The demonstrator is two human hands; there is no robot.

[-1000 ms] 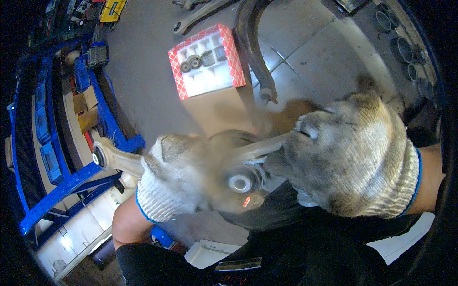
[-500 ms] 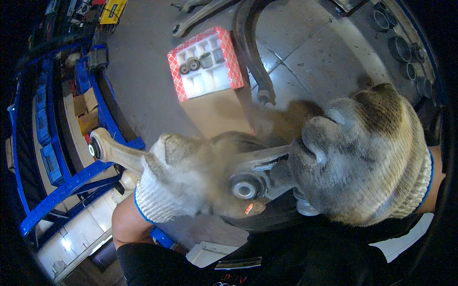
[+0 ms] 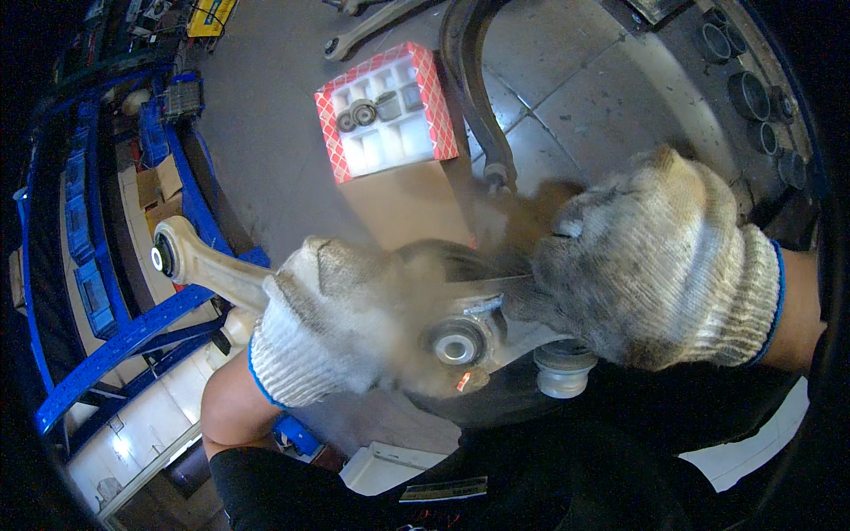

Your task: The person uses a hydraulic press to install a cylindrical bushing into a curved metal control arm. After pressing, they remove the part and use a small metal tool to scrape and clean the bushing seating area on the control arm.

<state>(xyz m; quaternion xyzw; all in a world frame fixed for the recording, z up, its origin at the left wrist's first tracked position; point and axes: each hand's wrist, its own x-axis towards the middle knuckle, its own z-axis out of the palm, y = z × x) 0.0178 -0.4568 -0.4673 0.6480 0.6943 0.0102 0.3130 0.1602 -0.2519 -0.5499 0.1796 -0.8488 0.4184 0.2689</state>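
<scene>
A light metal car control arm lies across my lap, with a bushing eye at its left end. My left hand, in a knitted work glove, wraps round the middle of the arm. Right of that hand shows a second, larger bushing with a bright metal sleeve. My right hand, in a stained matching glove, is closed over the right part of the arm, its dark fingertips against the metal. What it grips is hidden. Below it sticks out a ball joint with a pale cap.
Ahead stands an open red-and-white carton holding bushings in white foam. A dark curved arm and a lighter control arm lie on the tiled floor. Blue shelving runs along the left. Several round metal sleeves line the right.
My right hand has moved up and back along the control arm, uncovering the ball joint. My left hand keeps its hold, and the arm's left end has risen slightly.
</scene>
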